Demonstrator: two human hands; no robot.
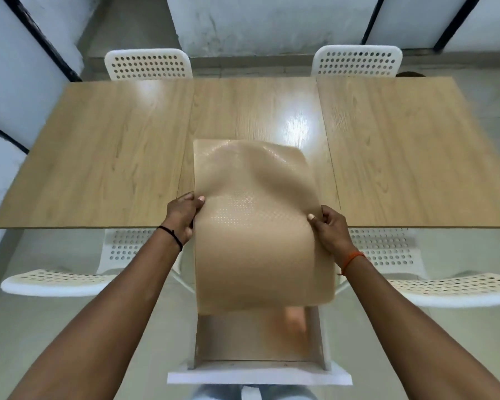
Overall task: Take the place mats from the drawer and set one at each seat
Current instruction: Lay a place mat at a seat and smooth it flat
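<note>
A tan, flexible place mat [257, 232] with a dotted texture bows upward between my two hands, half over the wooden table [98, 157] and half over the open white drawer [259, 370]. My left hand [182, 216] grips its left edge and my right hand [331, 229] grips its right edge. The mat's far end rests on or just above the table top. Inside the drawer, beneath the lifted mat, more mat surface [243, 336] shows; how many lie there I cannot tell.
Two white perforated chairs stand at the table's far side [147, 64] [357, 62]. Two more are tucked at the near side, left [61, 280] and right [456, 287] of the drawer. Walls with black frames close in on the left and back.
</note>
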